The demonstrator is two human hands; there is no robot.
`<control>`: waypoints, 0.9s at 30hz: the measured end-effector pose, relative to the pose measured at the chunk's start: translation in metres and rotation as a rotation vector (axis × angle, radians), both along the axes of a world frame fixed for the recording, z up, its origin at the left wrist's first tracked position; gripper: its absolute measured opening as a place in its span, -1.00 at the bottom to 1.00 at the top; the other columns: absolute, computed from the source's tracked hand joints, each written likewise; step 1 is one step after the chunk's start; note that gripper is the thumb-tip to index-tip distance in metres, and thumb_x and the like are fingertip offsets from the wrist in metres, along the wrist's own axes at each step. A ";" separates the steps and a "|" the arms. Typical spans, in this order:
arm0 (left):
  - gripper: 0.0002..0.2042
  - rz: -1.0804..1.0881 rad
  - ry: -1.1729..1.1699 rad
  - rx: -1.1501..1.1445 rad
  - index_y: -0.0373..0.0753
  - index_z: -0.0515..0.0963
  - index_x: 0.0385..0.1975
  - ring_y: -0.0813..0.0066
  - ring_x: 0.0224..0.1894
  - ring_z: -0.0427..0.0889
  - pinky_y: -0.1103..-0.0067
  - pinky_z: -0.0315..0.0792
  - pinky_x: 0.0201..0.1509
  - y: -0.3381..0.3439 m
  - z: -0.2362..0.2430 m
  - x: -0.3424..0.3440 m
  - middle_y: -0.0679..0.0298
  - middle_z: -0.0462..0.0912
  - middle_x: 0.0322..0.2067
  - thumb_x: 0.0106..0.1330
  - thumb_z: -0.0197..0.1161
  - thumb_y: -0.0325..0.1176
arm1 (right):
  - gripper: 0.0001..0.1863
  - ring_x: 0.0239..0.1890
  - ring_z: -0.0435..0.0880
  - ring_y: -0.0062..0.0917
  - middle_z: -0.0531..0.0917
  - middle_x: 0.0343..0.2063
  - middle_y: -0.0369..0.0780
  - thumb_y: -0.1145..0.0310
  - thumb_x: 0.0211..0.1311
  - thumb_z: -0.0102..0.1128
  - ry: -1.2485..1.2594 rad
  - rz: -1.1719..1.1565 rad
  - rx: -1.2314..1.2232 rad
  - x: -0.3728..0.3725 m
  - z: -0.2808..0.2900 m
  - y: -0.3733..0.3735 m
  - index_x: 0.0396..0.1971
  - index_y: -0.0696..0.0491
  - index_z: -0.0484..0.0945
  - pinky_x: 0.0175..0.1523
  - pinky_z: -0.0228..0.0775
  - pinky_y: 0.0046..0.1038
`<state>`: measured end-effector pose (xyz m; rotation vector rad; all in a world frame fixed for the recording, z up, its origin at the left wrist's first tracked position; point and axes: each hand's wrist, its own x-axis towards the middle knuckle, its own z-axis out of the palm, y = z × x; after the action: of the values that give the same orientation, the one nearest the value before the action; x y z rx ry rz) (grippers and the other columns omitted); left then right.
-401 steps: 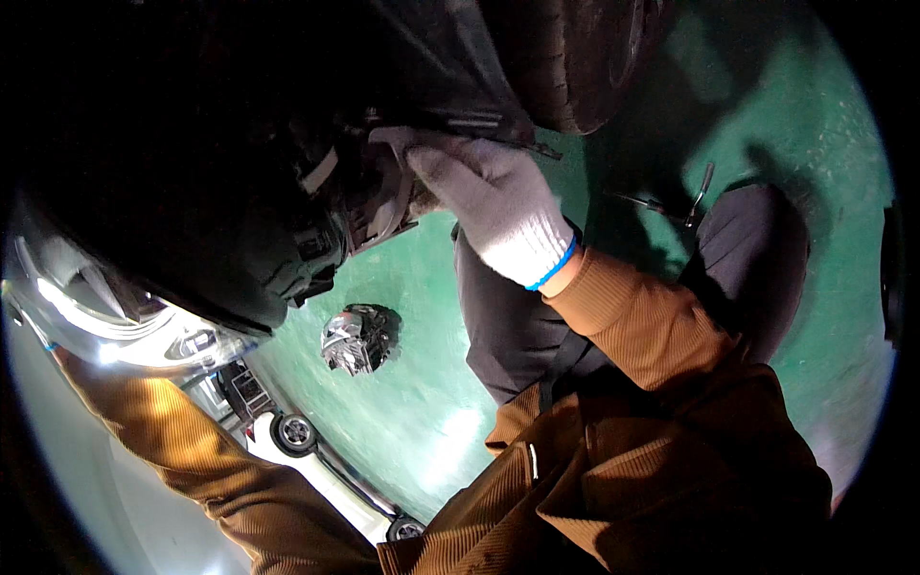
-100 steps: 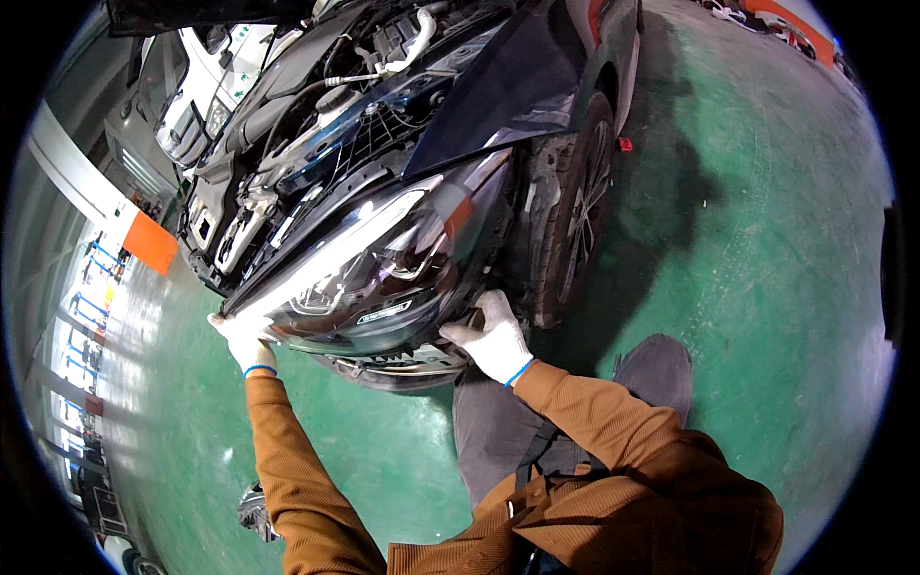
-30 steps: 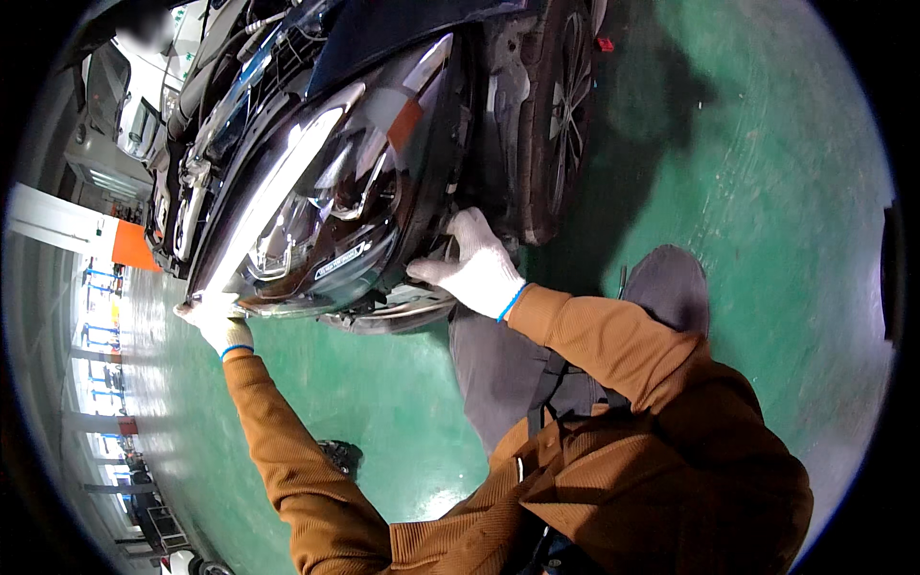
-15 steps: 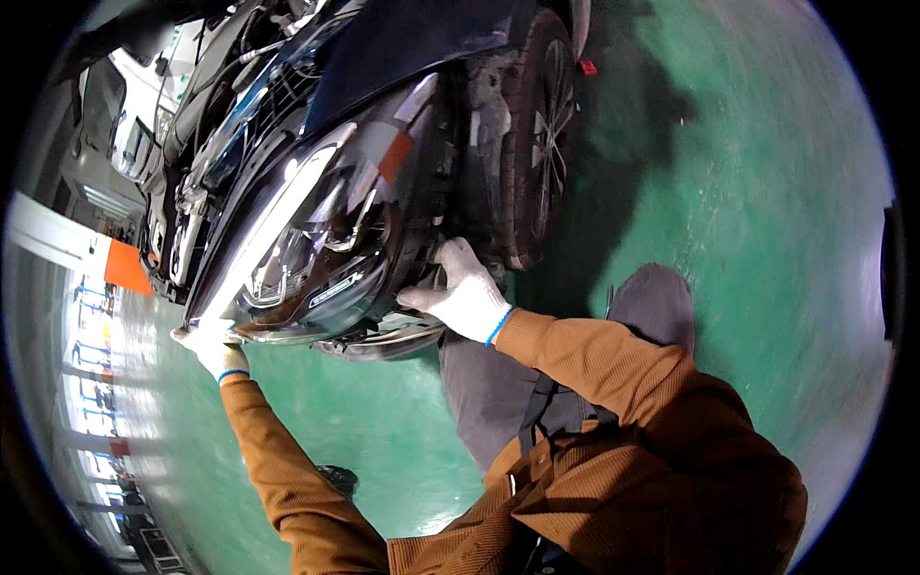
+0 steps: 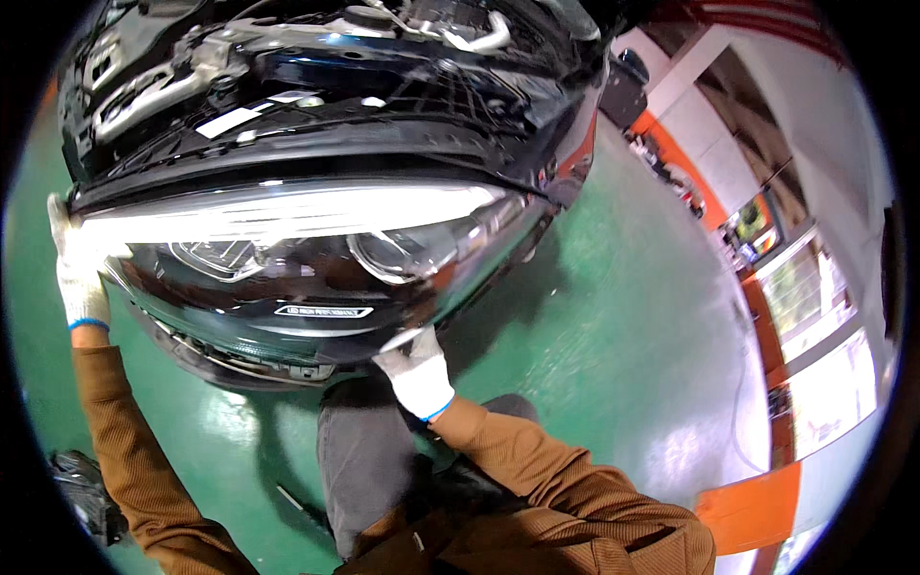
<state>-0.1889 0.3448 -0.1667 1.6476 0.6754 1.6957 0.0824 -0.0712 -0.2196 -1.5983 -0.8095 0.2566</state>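
A large car headlight (image 5: 316,273) spans the middle of the view, a bright white strip running along its top and clear lenses below. My left hand (image 5: 81,273), in a white knit glove with a blue cuff, grips the headlight's left end, fingers up along its side and thumb in front. Glare washes out part of that hand. Under the lower edge, right of the middle, my gloved right hand (image 5: 419,376) holds the headlight; some fingertips are hidden behind the rim. Behind the lamp lies the exposed front of the car (image 5: 374,72), with bare structure and engine parts.
Below the headlight juts a dark lower trim piece (image 5: 235,369). My bent knee (image 5: 359,450) is close beneath. A dark object (image 5: 88,489) lies on the green floor (image 5: 575,355) at lower left. Farther right stand an orange-and-white wall (image 5: 690,172) and an orange panel (image 5: 749,508).
My view has swung round, so the headlight now lies level across it. The right hand, spread near the wheel side before, is now closed on the lower edge. My left hand stays at the lamp's end.
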 end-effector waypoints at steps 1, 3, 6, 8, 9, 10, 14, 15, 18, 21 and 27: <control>-0.24 0.019 -0.027 -0.015 -0.11 -0.03 0.67 0.40 0.16 0.46 0.50 0.42 0.24 0.003 -0.002 0.002 0.09 0.22 0.54 0.48 0.06 -0.46 | -0.54 -0.12 0.62 -0.46 0.64 -0.13 -0.21 0.41 0.21 0.52 0.048 0.034 -0.035 0.004 -0.011 0.000 0.02 0.11 0.47 0.09 0.52 -0.40; -0.23 -0.095 0.058 -0.096 -0.09 -0.02 0.67 0.52 -0.10 0.64 0.58 0.61 -0.02 0.009 -0.030 0.011 0.17 0.49 0.24 0.47 0.07 -0.48 | -0.54 -0.08 0.63 -0.46 0.66 -0.10 -0.18 0.38 0.27 0.50 -0.076 -0.008 -0.085 0.010 -0.021 -0.017 0.06 0.13 0.48 0.10 0.51 -0.40; -0.47 -0.165 0.123 -0.171 -0.19 0.22 0.52 0.53 -0.14 0.64 0.58 0.59 -0.09 0.080 -0.091 -0.035 0.28 0.67 -0.11 0.58 0.04 -0.30 | -0.61 -0.08 0.66 -0.45 0.69 -0.11 -0.16 0.36 0.33 0.47 -0.291 -0.020 -0.148 0.014 -0.036 -0.015 0.03 0.15 0.51 0.07 0.53 -0.37; -0.59 -0.160 0.109 -0.204 -0.25 0.40 0.35 0.53 -0.23 0.65 0.56 0.63 -0.19 0.111 -0.141 -0.038 0.28 0.66 -0.20 0.65 0.04 -0.17 | -0.73 -0.16 0.70 -0.40 0.71 -0.21 -0.14 0.39 0.34 0.43 -0.447 -0.045 -0.387 0.017 -0.045 -0.030 -0.08 0.14 0.55 -0.02 0.56 -0.33; -0.62 -0.148 0.129 -0.187 -0.28 0.48 0.25 0.52 -0.25 0.66 0.56 0.63 -0.21 0.111 -0.146 -0.032 0.28 0.67 -0.22 0.67 0.04 -0.13 | -0.78 -0.20 0.71 -0.34 0.71 -0.25 -0.12 0.41 0.34 0.40 -0.603 -0.049 -0.486 0.018 -0.047 -0.036 -0.13 0.14 0.57 -0.05 0.57 -0.30; -0.61 -0.149 0.145 -0.180 -0.28 0.48 0.25 0.52 -0.25 0.66 0.56 0.63 -0.20 0.108 -0.143 -0.030 0.28 0.67 -0.22 0.67 0.03 -0.13 | -0.82 -0.24 0.72 -0.28 0.72 -0.29 -0.09 0.43 0.33 0.38 -0.765 -0.057 -0.573 0.020 -0.048 -0.039 -0.17 0.14 0.58 -0.09 0.58 -0.28; -0.60 -0.160 0.146 -0.189 -0.28 0.49 0.25 0.52 -0.23 0.66 0.58 0.60 -0.17 0.089 -0.139 -0.024 0.27 0.67 -0.21 0.68 0.00 -0.12 | -0.89 -0.28 0.68 0.00 0.66 -0.36 0.03 0.44 0.29 0.29 -1.138 -0.089 -0.602 0.023 -0.060 -0.045 -0.27 0.14 0.59 -0.15 0.58 -0.21; -0.60 -0.159 0.147 -0.189 -0.28 0.49 0.25 0.52 -0.22 0.66 0.58 0.60 -0.17 0.088 -0.138 -0.026 0.27 0.67 -0.21 0.68 0.00 -0.12 | -0.89 -0.27 0.69 -0.03 0.66 -0.35 0.01 0.44 0.31 0.29 -1.134 -0.123 -0.501 0.024 -0.059 -0.036 -0.25 0.13 0.58 -0.14 0.58 -0.23; -0.59 -0.156 0.149 -0.196 -0.29 0.50 0.25 0.52 -0.20 0.65 0.59 0.58 -0.14 0.086 -0.131 -0.031 0.27 0.67 -0.20 0.68 -0.02 -0.11 | -0.82 -0.21 0.70 -0.18 0.68 -0.27 -0.06 0.41 0.38 0.31 -0.995 -0.113 -0.422 0.024 -0.063 -0.034 -0.13 0.13 0.56 -0.08 0.57 -0.27; -0.58 -0.162 0.127 -0.217 -0.29 0.51 0.26 0.52 -0.19 0.65 0.60 0.56 -0.12 0.082 -0.126 -0.036 0.26 0.67 -0.19 0.68 -0.04 -0.10 | -0.68 -0.11 0.68 -0.33 0.68 -0.12 -0.13 0.38 0.43 0.33 -0.701 -0.052 -0.447 0.030 -0.082 -0.045 0.06 0.14 0.50 0.03 0.55 -0.31; -0.49 -0.159 0.000 -0.296 -0.29 0.52 0.21 0.41 -0.27 0.64 0.50 0.56 -0.18 0.050 -0.073 -0.014 0.20 0.67 -0.14 0.67 -0.09 0.05 | -0.48 0.06 0.61 -0.41 0.62 0.00 -0.17 0.39 0.31 0.45 -0.123 -0.062 -0.030 -0.003 -0.020 -0.009 0.18 0.13 0.41 0.22 0.47 -0.33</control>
<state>-0.2025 0.3945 -0.2394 1.4526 0.7360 1.4087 0.0797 -0.0802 -0.2392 -1.6766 -0.8521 0.1273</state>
